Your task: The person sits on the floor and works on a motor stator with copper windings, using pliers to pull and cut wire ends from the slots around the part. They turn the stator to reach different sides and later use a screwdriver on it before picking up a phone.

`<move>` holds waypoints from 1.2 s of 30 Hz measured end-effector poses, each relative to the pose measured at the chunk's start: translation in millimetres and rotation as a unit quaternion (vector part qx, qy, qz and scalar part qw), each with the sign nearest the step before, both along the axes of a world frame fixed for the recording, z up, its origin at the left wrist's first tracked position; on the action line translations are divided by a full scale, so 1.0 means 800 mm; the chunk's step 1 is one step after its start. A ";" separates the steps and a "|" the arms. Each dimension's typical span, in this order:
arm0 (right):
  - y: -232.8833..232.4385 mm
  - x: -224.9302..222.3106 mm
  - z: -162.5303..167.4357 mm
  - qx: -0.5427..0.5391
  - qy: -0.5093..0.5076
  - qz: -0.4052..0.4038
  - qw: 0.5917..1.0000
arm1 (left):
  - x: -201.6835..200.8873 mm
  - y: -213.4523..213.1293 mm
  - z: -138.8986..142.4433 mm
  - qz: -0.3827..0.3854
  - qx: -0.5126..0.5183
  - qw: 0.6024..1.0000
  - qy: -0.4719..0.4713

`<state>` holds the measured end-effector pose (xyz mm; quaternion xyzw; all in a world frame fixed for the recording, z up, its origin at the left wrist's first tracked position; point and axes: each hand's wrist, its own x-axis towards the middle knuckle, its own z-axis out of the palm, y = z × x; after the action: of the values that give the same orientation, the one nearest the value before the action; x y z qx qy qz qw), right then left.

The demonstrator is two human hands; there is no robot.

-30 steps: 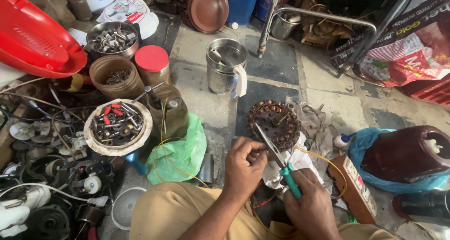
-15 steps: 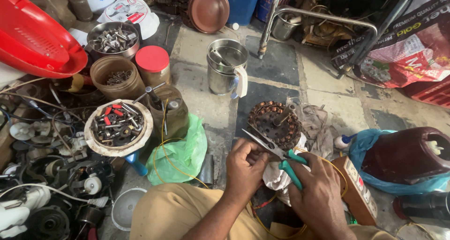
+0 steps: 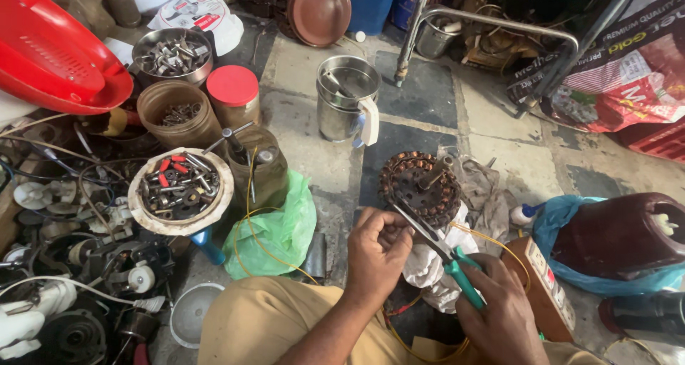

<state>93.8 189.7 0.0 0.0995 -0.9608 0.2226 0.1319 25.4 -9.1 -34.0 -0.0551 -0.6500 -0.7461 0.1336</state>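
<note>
A stone floor (image 3: pixel 492 115) crowded with workshop clutter — a steel can (image 3: pixel 347 97), a green plastic bag (image 3: pixel 275 229), a bowl of bolts and screws (image 3: pixel 178 189). On the floor ahead of the person's knees lies a round motor winding (image 3: pixel 421 186) of copper wire. The right hand (image 3: pixel 503 315) is wrapped tight around the green handles of a pair of pliers (image 3: pixel 439 245), whose tip reaches toward the left hand (image 3: pixel 377 249) — its fingers pinched together on something too small to tell, just beside the winding.
</note>
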 end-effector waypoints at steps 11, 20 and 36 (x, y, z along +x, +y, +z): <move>0.017 0.018 -0.033 -0.004 -0.033 -0.056 0.998 | -0.001 0.002 -0.003 0.000 -0.009 1.000 -0.005; 0.002 0.007 -0.026 0.047 0.010 -0.051 0.998 | -0.001 0.003 -0.006 0.014 -0.011 1.000 0.008; 0.039 0.006 -0.080 -0.119 -0.077 0.009 0.990 | 0.004 0.000 0.007 0.021 -0.045 0.998 0.037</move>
<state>98.5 220.7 -64.3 0.0741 -0.9338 0.3437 0.0661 28.4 -9.3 -28.0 -0.0750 -0.6787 -0.7104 0.1706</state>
